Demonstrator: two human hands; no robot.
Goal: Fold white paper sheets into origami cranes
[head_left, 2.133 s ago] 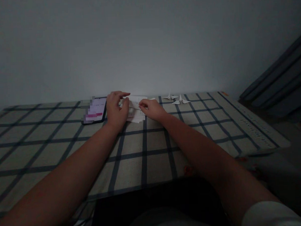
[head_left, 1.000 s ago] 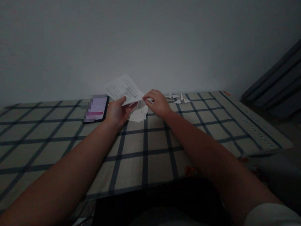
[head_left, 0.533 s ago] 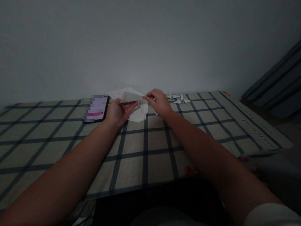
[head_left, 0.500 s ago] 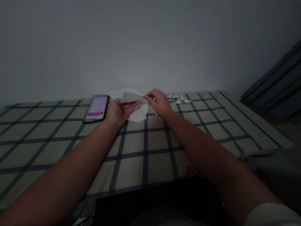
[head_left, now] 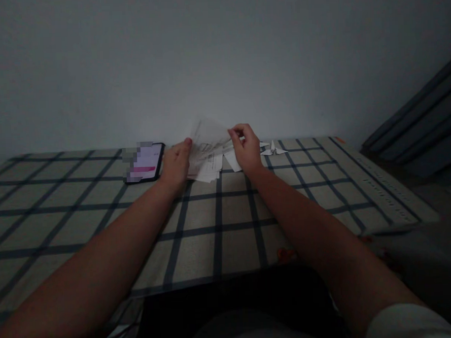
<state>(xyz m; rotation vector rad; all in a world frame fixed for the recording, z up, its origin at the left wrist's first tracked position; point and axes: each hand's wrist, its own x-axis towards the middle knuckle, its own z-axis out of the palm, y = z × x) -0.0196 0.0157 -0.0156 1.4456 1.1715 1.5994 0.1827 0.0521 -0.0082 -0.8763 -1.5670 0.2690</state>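
Observation:
A thin printed sheet of paper (head_left: pixel 208 135) is held up between my two hands, its upper part see-through and slightly blurred. My left hand (head_left: pixel 176 163) grips its left edge, thumb on the near side. At the right edge, my right hand (head_left: pixel 247 144) pinches it between thumb and fingertips. Beneath and behind the sheet lie more printed papers (head_left: pixel 206 177) on the checked tablecloth. A small white piece of paper (head_left: pixel 232 161) rests beside my right hand. Further right stands a folded paper crane (head_left: pixel 273 149); another is mostly hidden behind my right hand.
A phone (head_left: pixel 146 163) with its screen lit lies left of my left hand. The checked tablecloth (head_left: pixel 198 249) covers the table, which meets a plain wall (head_left: pixel 221 60) at the back. Grey curtain folds (head_left: pixel 424 127) hang at the far right.
The paper, folded over before, is now opened out and raised upright. My left hand has turned from palm up to gripping the edge; my right hand has moved slightly up and right.

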